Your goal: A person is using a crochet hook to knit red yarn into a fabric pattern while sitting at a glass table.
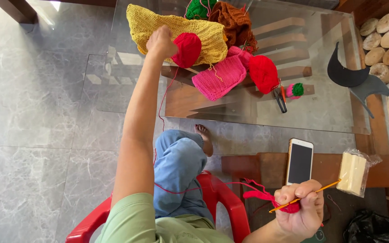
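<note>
The left hand [160, 42] reaches out over the glass table [320, 112] and closes on a red yarn ball [187, 49], which sits against a yellow knit [167, 27] beside a pink knit [219, 77]. The ball looks light and soft — it should squash under the fingers, so a loose cupping hold around its middle suits it, and it could roll or unwind if dropped. A red strand [162, 103] trails from it down toward the lap. The right hand [300, 209] is clenched on an orange hook [311, 194] and a small red crochet piece [260, 195] — near a phone [300, 162].
</note>
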